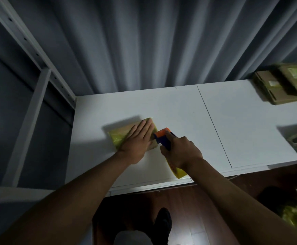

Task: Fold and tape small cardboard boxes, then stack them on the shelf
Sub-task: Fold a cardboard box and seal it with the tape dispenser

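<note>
1. White table (179, 110): your work surface, with flattened cardboard stacked at its far right corner (284, 85).
2. Small cardboard box (124, 134): lies left of centre (yellow tape across it).
3. Your left hand (138, 139): fingers straight, pressing the box flat.
4. Your right hand (181, 151): curled round the tape dispenser (163, 137), its orange end touching the box edge.

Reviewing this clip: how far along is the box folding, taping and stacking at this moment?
Done: some taped boxes sit at the table's far right corner. In hand: left hand presses flat on a small box with yellow tape while right hand grips the tape dispenser at its edge. Left: finishing this box and stacking it.
</note>
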